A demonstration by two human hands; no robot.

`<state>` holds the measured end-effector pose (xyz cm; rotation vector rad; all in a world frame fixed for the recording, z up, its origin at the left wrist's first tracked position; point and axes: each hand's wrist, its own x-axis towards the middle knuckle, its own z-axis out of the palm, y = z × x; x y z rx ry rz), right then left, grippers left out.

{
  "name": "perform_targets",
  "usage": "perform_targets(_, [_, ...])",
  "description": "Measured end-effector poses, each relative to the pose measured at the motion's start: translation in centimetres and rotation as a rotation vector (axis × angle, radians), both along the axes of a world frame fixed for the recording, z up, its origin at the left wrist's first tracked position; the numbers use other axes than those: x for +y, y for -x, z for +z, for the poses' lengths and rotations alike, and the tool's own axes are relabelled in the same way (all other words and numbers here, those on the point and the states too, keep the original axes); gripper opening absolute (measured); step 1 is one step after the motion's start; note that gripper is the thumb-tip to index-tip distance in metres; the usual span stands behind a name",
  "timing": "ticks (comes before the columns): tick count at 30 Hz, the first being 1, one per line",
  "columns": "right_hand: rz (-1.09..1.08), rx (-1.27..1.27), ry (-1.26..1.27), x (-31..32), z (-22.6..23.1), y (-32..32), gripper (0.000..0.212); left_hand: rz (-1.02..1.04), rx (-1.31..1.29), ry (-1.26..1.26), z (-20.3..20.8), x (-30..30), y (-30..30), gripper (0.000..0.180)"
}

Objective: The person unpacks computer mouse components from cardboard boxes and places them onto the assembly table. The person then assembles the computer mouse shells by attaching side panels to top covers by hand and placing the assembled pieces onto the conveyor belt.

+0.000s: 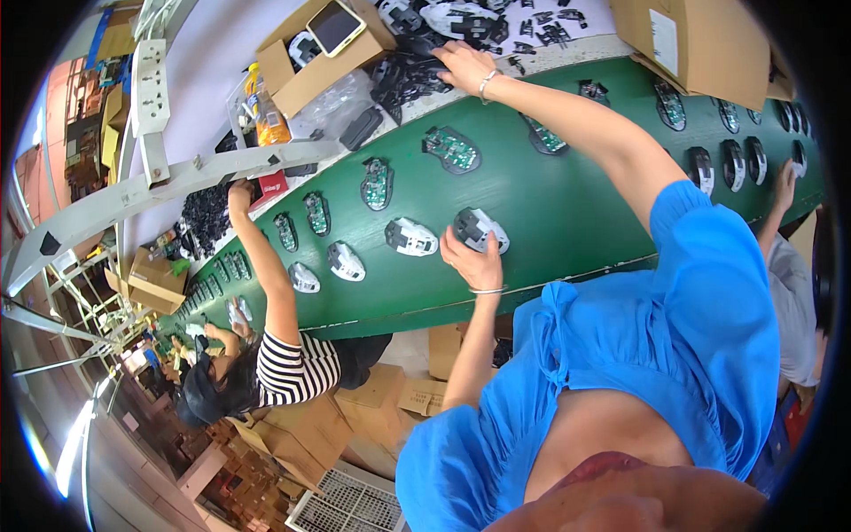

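On the green conveyor belt, my left hand has its fingers around the near side of a white-and-black computer mouse shell. My right hand stretches across the belt to the far ledge. Its fingers are apart, with the tips at a heap of small black plastic parts. Between my arms lies a mouse base with a green circuit board; another board-fitted base is partly under my right forearm. Left of my left hand sits another white mouse shell.
An open cardboard box with a phone on top stands on the ledge, beside an orange bottle. Another carton overhangs the belt at right. A striped-sleeved co-worker reaches over the belt at left, under a white metal frame.
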<state>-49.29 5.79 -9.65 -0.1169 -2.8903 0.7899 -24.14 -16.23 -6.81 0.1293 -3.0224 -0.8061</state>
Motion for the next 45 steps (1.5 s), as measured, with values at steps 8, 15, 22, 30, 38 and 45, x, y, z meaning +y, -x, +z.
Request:
perform_targets(8, [-0.069, -0.016, 0.247, 1.6, -2.9, 2.9, 0.018, 0.309, -0.232, 0.017, -2.3, 1.3, 0.0, 0.085])
perform_targets(15, [-0.073, -0.229, 1.031, 4.8, 1.2, -2.5, 0.011, 0.109, -0.145, -0.570, -0.6, -0.2, 0.9, 0.061])
perform_targets(22, [0.126, -0.300, 1.027, 5.1, 16.1, -15.0, 0.017, 0.155, -0.443, -1.443, 7.0, 1.7, 4.8, 0.038])
perform_targets(30, [0.820, -0.265, 0.614, 3.1, 22.6, -17.6, 0.016, 0.059, -0.617, -1.774, 11.0, 4.2, 4.3, 0.037])
perform_targets(38, [0.640, -0.522, 1.002, 4.5, 22.4, -17.4, 0.017, -0.710, -0.229, -0.689, 13.5, 1.2, 3.4, 0.071])
perform_targets(45, [0.651, -0.482, 1.011, 2.7, 20.0, -21.2, 0.018, -0.806, -0.178, -0.591, 16.0, 1.2, 5.9, 0.071])
